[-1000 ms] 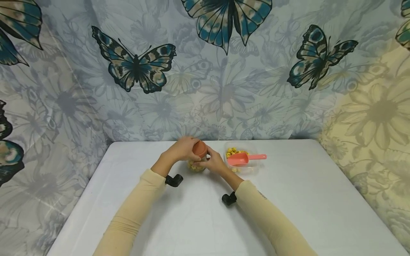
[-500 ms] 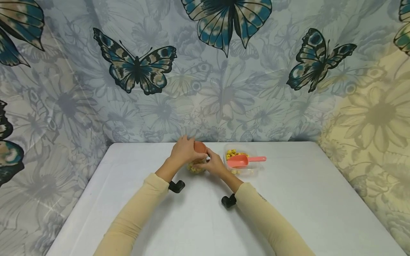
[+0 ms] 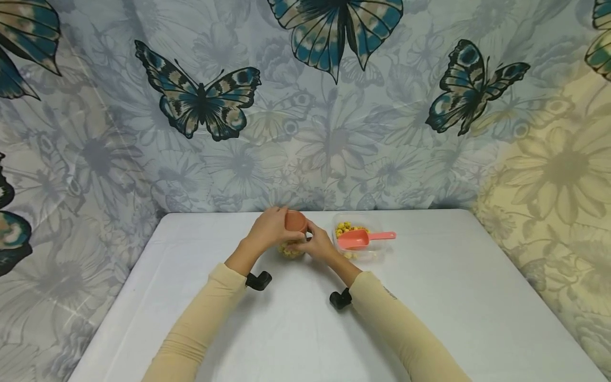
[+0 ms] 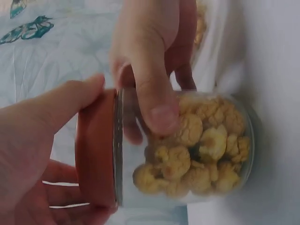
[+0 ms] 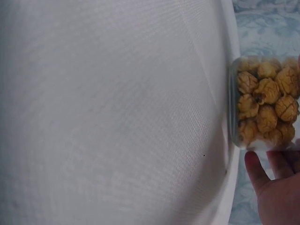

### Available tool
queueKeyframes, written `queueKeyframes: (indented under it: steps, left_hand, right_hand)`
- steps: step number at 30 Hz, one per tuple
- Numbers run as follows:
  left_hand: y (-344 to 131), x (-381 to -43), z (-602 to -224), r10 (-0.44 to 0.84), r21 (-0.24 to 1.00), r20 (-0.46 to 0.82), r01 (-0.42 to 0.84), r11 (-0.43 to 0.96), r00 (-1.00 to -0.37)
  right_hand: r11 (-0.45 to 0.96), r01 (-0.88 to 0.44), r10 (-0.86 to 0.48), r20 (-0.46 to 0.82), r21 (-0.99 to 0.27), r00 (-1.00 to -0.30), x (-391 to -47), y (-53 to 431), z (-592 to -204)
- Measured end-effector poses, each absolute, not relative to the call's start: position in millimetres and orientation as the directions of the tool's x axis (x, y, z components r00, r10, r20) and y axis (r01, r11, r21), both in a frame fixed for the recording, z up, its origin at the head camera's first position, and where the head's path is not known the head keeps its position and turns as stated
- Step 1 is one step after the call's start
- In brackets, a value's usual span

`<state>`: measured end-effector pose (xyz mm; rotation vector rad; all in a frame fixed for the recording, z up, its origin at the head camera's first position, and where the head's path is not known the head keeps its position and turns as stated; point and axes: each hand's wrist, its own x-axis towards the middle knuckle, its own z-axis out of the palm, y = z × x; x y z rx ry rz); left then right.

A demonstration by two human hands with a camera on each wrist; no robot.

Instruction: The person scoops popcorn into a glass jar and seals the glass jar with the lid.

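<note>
A clear jar [image 4: 206, 159] of popcorn stands upright on the table, its orange-brown lid [image 3: 296, 220] seated at the mouth. My left hand [image 3: 269, 231] grips the lid from the left; in the left wrist view its thumb lies on one side and its fingers [image 4: 70, 206] on the other. Around the jar's body, my right hand [image 3: 321, 244] holds from the right, the thumb pressed on the glass just below the rim. In the right wrist view the jar's lower part shows popcorn [image 5: 267, 93], with the right hand's fingers [image 5: 257, 173] beside it.
Right of the jar sits a clear plastic container [image 3: 374, 255] with more popcorn [image 3: 345, 228]. A pink-red scoop [image 3: 355, 240] lies across it, handle to the right. The white-covered table [image 3: 296, 329] ends at a butterfly-patterned cloth backdrop [image 3: 334, 175].
My left hand turned and shifted right around the lid, then drew back left, still holding it. My right hand stayed on the jar; container and scoop stayed put.
</note>
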<state>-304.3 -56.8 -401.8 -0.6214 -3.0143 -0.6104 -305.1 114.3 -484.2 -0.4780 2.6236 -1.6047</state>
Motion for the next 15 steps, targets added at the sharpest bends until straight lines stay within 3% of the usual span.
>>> queueKeyframes:
  steps: [4,11,15]
  left_hand:
    - [-62,-308,-405,0.417,0.41,0.12,0.428,0.805,-0.901]
    - [-74,-318,-409,0.531,0.534,0.062,0.478,0.698,-0.845]
    - [-67,-312,-409,0.487,0.453,0.094,0.473,0.756,-0.869]
  right_hand:
    - [0.427,-0.249,-0.277,0.136,-0.87,-0.951,-306,113,-484]
    - [0.44,-0.246,-0.279,0.129,-0.864,-0.952,-306,114,-484]
    - [0.421,-0.24,-0.284,0.124,-0.874,-0.951,-308,115,-486]
